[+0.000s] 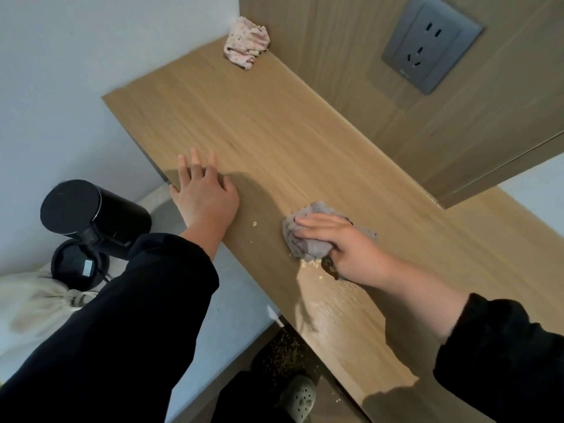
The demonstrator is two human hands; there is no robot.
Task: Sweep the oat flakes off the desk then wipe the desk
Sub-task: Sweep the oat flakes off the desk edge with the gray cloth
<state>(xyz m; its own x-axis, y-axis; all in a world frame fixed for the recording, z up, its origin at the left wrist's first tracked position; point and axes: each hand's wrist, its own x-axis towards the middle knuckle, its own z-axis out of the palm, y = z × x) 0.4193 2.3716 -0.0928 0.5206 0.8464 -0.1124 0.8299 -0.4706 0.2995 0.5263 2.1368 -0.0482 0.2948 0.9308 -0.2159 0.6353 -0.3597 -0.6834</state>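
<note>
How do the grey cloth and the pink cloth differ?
The grey cloth lies under the right hand near the front edge of the desk; the pink cloth sits untouched in the far corner. Oat flakes lie beside the grey cloth, none by the pink cloth. Both are crumpled.

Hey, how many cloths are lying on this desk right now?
2. A grey cloth lies near the front edge of the desk, under the right hand. A crumpled pink-patterned cloth sits at the far end, against the wood panel. None appears hidden.
</note>
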